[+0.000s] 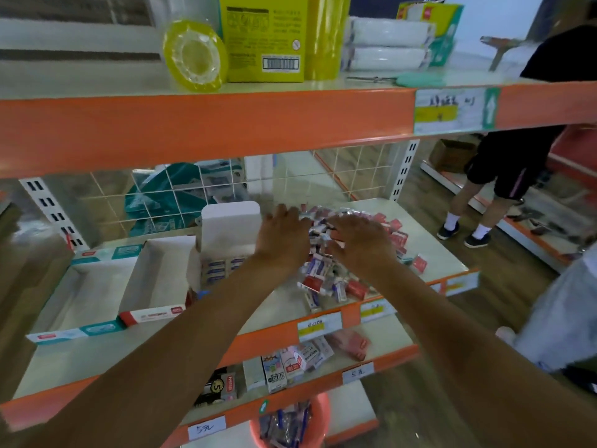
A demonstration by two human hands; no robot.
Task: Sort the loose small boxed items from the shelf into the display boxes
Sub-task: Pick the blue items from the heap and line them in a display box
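Glossy small boxes [326,276], cardboard display boxes [97,286]

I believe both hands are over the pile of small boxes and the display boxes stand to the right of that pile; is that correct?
Not quite. The head view shows the display boxes to the left of the pile of small boxes, not the right. The left hand and right hand are indeed over the pile.

Top level: yellow tape roll [193,56] leaning against yellow carton [265,37]; white wrapped packs [387,43] stacked right of it; teal-handled tool [416,79] lying flat near edge. Teal packages [168,195] behind wire grid [361,169]. Person in black shorts [504,176] standing in aisle, right. Pink bucket [290,421] at bottom, holding small wrapped items.
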